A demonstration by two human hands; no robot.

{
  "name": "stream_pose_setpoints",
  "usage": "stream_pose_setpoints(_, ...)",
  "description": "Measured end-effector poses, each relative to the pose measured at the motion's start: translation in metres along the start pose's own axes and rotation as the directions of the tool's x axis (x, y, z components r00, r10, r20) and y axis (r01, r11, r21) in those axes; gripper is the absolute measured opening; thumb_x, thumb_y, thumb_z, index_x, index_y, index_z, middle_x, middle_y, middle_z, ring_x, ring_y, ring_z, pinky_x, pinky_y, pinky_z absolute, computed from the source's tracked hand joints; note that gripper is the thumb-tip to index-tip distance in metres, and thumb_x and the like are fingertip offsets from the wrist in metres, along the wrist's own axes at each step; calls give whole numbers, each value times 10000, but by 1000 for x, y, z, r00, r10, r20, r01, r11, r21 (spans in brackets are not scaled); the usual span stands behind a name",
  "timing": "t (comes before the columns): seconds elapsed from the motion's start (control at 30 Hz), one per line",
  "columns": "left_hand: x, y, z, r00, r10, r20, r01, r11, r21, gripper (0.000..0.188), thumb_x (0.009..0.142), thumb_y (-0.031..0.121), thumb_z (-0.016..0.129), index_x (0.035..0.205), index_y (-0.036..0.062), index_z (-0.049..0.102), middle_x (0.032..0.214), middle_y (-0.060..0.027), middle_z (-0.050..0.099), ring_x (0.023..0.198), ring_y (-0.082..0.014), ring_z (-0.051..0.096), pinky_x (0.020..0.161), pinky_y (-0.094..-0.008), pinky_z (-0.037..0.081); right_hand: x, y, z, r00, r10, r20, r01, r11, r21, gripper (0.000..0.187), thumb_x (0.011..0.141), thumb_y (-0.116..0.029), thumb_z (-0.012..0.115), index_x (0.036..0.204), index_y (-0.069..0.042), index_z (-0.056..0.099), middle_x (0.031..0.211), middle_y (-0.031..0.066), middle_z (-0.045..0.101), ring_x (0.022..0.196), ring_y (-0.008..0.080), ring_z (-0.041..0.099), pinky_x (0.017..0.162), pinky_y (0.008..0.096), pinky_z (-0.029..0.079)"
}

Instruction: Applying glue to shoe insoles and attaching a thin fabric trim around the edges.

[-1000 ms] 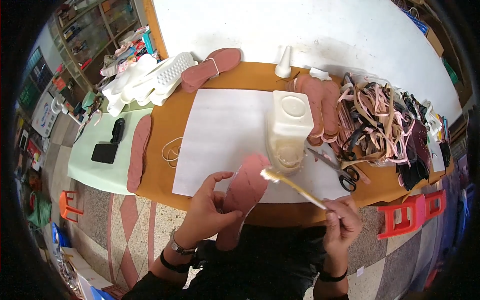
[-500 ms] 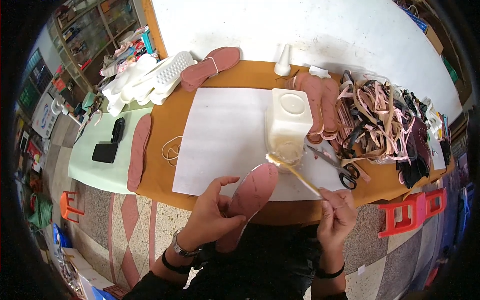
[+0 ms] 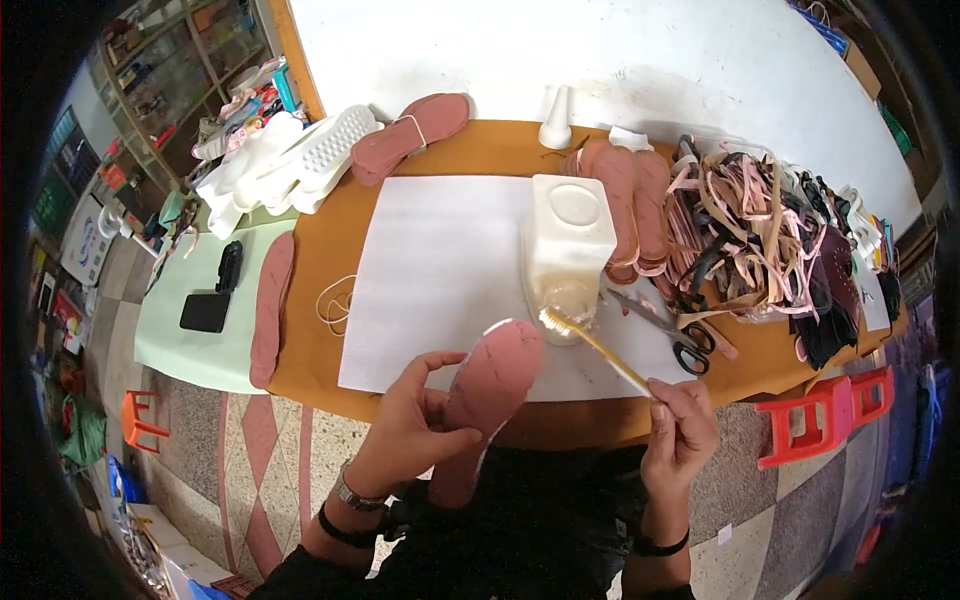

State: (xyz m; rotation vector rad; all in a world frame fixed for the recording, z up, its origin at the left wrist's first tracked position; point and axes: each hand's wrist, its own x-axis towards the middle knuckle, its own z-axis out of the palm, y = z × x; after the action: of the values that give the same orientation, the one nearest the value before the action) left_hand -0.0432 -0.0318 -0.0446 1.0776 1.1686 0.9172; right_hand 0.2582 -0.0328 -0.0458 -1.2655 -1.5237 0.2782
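Observation:
My left hand (image 3: pixel 405 435) is closed around a pink shoe insole (image 3: pixel 497 372), held tilted over the table's front edge with its broad end away from me. A whitish line runs along part of its rim. In my right hand (image 3: pixel 678 432) the fingers pinch the end of a thin yellowish brush (image 3: pixel 612 356). The brush's bristly head is at the smeared opening of a white plastic container (image 3: pixel 570 235), to the right of the insole. Whether bristles and container touch I cannot tell.
White paper (image 3: pixel 440 270) covers the middle of the brown table (image 3: pixel 320 255). Black-handled scissors (image 3: pixel 690 348) lie right of the container, near stacked pink insoles (image 3: pixel 618 190) and a heap of straps (image 3: pixel 750 230). A single insole (image 3: pixel 271 310) lies at left; red stools (image 3: pixel 810 425) stand at right.
The brush head has shifted slightly, staying by the container's opening. The insole has turned a little, showing more of its face. The whole view has shifted slightly.

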Motion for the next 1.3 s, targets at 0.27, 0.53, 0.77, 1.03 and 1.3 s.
stream_pose_setpoints(0.27,13,-10,-14,997,-72,42,81,955,-285,868,787,-80,785,1521,-46,324,1052,-176,750,928,-220,752,827,-341,607,-15,2,-6,996,-64,68,54,989,141,133,900,-50,714,1002,11,773,884,132,711,751,202,642,665,292,496)
stream_pose_setpoints(0.53,11,-13,-13,992,-48,113,102,838,-537,846,786,-111,761,1520,-33,348,1109,-177,737,963,-239,751,852,-359,616,-20,1,-6,983,-82,164,69,994,87,128,908,-84,735,995,-3,781,852,114,709,743,214,639,682,313,500)
stream_pose_setpoints(0.77,6,-11,-16,986,-58,158,135,836,-532,869,776,-117,768,1531,-21,350,1114,-175,737,972,-236,750,881,-359,606,-11,10,-2,998,-14,57,5,990,144,155,968,-96,673,1022,29,747,896,79,630,819,159,551,714,272,419)
stream_pose_setpoints(1.03,4,-10,-15,984,-43,171,123,864,-488,884,766,-131,781,1528,-22,344,1102,-172,742,988,-229,747,892,-359,601,-9,12,0,999,-3,50,-1,997,78,150,952,-77,690,1034,32,751,885,125,666,784,200,611,691,291,487)
stream_pose_setpoints(1.3,2,-7,-12,984,-40,172,105,917,-384,908,749,-127,803,1524,-12,344,1073,-172,748,977,-225,749,883,-343,597,-10,10,-4,997,-47,68,42,996,83,155,952,-64,677,1048,31,754,892,112,657,788,192,601,685,288,475)
